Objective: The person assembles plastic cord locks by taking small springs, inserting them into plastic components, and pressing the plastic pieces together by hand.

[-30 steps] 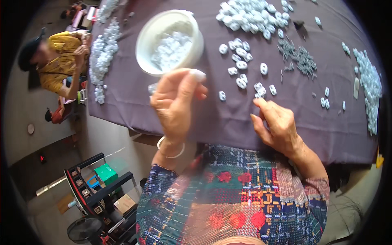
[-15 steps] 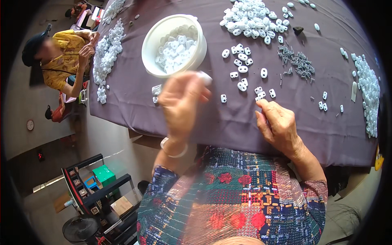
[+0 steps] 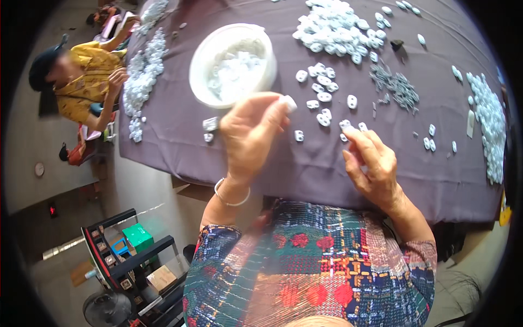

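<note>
My left hand, a white band on its wrist, pinches a small white plastic piece between thumb and fingertips, just beside the white tub. To the right, my right hand is over the cloth with its thumb and forefinger apart. Its fingertips are at a few small white two-hole pieces, partly hidden by the fingers. Beyond the hands lies a loose group of similar white two-hole pieces. Inside the tub are many white and translucent pieces.
A dark cloth covers the table. White heaps lie at the far middle, right edge and left edge. Small grey metal pieces and a dark lump lie far right. A person in yellow sits at left.
My left hand has moved slightly right with the white piece. My right forefinger has lifted and shifted a little among the white pieces. The person at left has drawn their hands apart.
</note>
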The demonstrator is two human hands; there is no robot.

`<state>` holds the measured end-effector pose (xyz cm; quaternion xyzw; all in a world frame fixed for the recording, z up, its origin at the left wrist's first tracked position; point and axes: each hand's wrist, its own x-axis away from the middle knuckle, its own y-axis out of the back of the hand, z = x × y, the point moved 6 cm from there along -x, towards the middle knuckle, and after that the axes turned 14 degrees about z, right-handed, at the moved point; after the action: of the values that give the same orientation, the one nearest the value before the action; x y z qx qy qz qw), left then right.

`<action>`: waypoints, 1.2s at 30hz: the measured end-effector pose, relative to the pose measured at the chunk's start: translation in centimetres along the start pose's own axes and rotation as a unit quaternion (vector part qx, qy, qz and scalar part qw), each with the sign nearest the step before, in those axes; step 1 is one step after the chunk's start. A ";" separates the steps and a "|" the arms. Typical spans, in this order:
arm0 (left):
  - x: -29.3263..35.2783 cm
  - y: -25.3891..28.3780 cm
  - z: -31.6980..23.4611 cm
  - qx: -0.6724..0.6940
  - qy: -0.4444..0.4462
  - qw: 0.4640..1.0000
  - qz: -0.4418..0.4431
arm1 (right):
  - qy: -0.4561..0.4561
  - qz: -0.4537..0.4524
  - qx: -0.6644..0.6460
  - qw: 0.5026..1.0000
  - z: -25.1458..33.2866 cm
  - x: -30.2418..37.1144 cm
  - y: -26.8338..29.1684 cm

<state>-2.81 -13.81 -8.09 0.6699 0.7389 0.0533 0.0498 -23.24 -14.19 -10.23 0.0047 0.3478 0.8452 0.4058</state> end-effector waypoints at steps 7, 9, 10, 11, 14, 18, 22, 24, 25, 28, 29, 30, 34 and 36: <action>1.7 -6.7 5.1 0.271 0.163 0.940 0.129 | -0.004 -0.030 0.084 0.996 0.3 -0.5 0.0; 1.8 -7.3 5.4 0.289 0.162 0.933 0.141 | -0.024 -0.022 0.152 0.988 0.0 -0.4 -0.4; 1.7 -7.6 5.4 0.303 0.159 0.928 0.149 | -0.026 -0.022 0.151 0.988 0.0 -0.3 -0.2; 1.8 -7.8 5.5 0.303 0.161 0.927 0.148 | -0.028 -0.006 0.147 0.989 -0.1 -0.1 -0.3; 2.2 -7.9 5.9 0.299 0.173 0.928 0.140 | -0.039 0.025 0.134 0.990 -0.4 0.1 -0.5; 2.7 -8.2 6.0 0.323 0.191 0.918 0.127 | -0.033 0.037 0.125 0.991 -0.3 0.1 -0.6; 2.8 -8.3 5.9 0.329 0.185 0.917 0.125 | -0.013 0.030 0.124 0.992 -0.6 0.3 -1.0; 3.0 -8.2 6.1 0.318 0.183 0.922 0.120 | 0.015 0.026 0.113 0.993 -0.3 0.3 -1.0; 3.1 -8.1 6.1 0.307 0.180 0.927 0.115 | 0.014 0.026 0.113 0.993 -0.3 0.3 -1.1; 3.1 -8.0 6.0 0.318 0.184 0.924 0.106 | 0.004 0.044 0.079 0.996 -0.7 0.2 -1.2; 3.1 -8.0 5.9 0.317 0.184 0.924 0.106 | 0.001 0.043 0.074 0.996 -0.5 0.0 -1.0; 3.1 -8.0 5.9 0.327 0.188 0.920 0.105 | -0.002 0.042 0.069 0.997 -0.4 -0.1 -0.8; 2.9 -8.0 6.0 0.342 0.190 0.914 0.109 | 0.003 0.033 0.077 0.996 -0.6 -0.2 -0.9; 3.0 -7.9 6.0 0.331 0.185 0.919 0.110 | 0.015 0.027 0.085 0.996 -0.3 -0.2 -0.8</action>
<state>-10.04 -11.50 -15.15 0.7036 0.6320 -0.0662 -0.3180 -22.62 -14.14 -10.84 0.0360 0.4245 0.8230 0.3758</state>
